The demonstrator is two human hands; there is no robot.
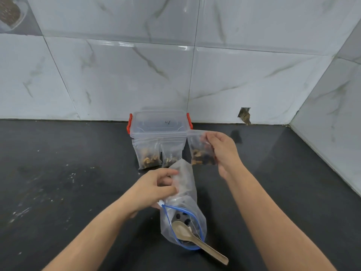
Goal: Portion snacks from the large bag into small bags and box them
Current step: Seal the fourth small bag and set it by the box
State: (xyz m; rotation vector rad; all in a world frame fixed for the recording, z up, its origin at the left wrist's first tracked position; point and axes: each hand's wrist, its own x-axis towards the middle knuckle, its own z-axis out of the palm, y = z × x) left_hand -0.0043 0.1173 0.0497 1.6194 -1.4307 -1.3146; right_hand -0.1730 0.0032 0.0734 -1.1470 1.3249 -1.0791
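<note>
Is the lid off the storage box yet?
No, the clear lid sits on the box with orange latches at both ends.

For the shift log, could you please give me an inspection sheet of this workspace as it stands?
Surface: dark countertop, pale specks at left.
Job's things: large bag lying open, spoon in its mouth; two filled small bags lean against the closed plastic box; a third small bag is held up.
Clutter: nothing seen.
Grippers: left hand grips the large bag; right hand pinches the third small bag.
Cables: nothing seen.
Surroundings: marbled wall tiles; hole in wall.
</note>
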